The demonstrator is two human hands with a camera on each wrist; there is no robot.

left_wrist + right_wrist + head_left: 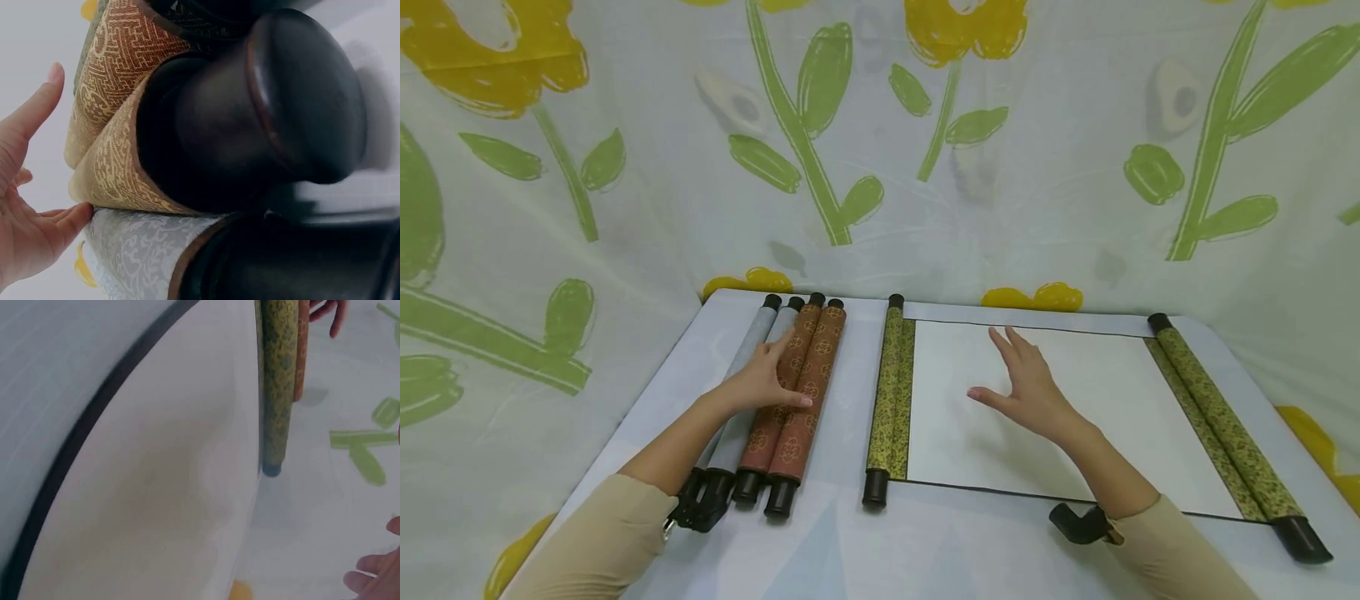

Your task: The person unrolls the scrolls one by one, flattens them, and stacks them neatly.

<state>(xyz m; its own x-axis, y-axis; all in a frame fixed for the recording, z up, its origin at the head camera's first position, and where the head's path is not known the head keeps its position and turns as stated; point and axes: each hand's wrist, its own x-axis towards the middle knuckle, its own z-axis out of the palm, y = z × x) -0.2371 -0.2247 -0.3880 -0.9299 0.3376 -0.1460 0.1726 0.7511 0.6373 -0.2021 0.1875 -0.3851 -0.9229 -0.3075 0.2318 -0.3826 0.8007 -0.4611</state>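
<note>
Green-edged scroll [1120,392] lies open at four o'clock

Both our hands hold nothing: the left hand [760,383] spreads over red scrolls [816,358] at seven o'clock, contact unclear, the right hand [1030,392] above white paper [951,375]. We judge that paper light, easily creased, safest taken by its stiff black knobs [875,490].

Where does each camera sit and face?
Head: head-worn, facing forward and down at red-brown patterned rolls and unrolled white scroll; left hand, right hand, forearms show.
Left wrist: wrist-worn, facing black end knobs; left hand shows.
Right wrist: wrist-worn, facing across the scroll; both hands partly show.
Shared: head and right wrist show the scroll.
</note>
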